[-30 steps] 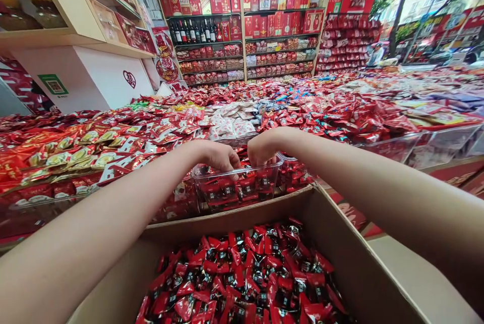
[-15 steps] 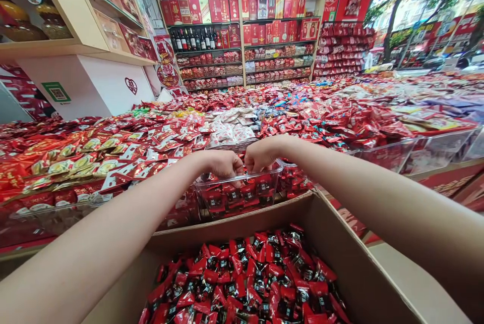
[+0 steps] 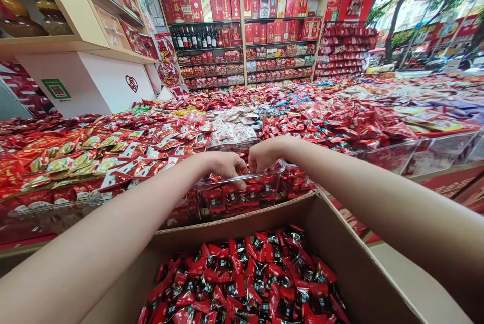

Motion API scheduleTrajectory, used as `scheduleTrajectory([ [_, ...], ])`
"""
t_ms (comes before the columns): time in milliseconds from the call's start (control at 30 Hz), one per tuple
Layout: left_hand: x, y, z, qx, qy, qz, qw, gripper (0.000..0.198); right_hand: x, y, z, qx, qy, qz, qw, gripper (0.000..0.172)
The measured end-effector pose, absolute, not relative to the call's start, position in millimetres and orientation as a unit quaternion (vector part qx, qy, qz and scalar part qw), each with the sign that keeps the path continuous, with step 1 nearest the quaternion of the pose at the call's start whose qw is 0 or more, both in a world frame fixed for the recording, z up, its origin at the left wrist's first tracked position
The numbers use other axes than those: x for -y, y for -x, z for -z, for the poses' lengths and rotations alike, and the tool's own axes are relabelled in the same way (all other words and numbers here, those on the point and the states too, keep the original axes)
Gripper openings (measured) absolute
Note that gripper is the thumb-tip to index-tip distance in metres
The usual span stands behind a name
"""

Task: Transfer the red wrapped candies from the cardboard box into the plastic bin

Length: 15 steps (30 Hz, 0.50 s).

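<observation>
A clear plastic bin (image 3: 212,181) holds small candies (image 3: 231,196) in red and black wrappers. My left hand (image 3: 229,166) reaches over its near wall, fingers bent down among the candies and somewhat apart. Beside it, my right hand (image 3: 263,154) dips into the bin's right side with its fingers curled. Its fingertips are hidden, so I cannot see what they hold. Below both arms, an open cardboard box (image 3: 340,253) contains many candies (image 3: 242,278) in the same kind of wrapper.
Wide heaps of packaged sweets (image 3: 128,155) cover the counter on both sides. White packets (image 3: 231,129) lie just behind the bin. More clear bins (image 3: 393,155) line the front edge at right. Shelves (image 3: 244,26) with bottles and red boxes stand at the back; a white pillar (image 3: 109,82) rises at left.
The left hand's fingers have spread a little and reach lower into the bin. My right hand has shifted slightly right, widening the gap between the hands.
</observation>
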State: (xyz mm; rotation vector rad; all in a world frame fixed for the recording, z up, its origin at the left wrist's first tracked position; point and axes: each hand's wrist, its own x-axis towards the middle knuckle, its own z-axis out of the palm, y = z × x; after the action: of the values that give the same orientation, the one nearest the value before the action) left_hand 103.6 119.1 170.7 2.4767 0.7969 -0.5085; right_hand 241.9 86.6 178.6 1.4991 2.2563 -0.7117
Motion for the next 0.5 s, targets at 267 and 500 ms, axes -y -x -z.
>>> scheduleTrajectory([
  [267, -123.6, -110.8, -162.6, -0.269, -0.913, 0.170, 0.254, 0.024, -82.6, -243.0, -179.6, -0.799, -0.536, 0.219, 0.162, 0.029],
  [500, -125.8, -105.0, -163.3, -0.290, -0.903, 0.175, 0.266, 0.018, -89.1, -247.3, -170.6, -0.795, -0.532, 0.258, 0.139, 0.031],
])
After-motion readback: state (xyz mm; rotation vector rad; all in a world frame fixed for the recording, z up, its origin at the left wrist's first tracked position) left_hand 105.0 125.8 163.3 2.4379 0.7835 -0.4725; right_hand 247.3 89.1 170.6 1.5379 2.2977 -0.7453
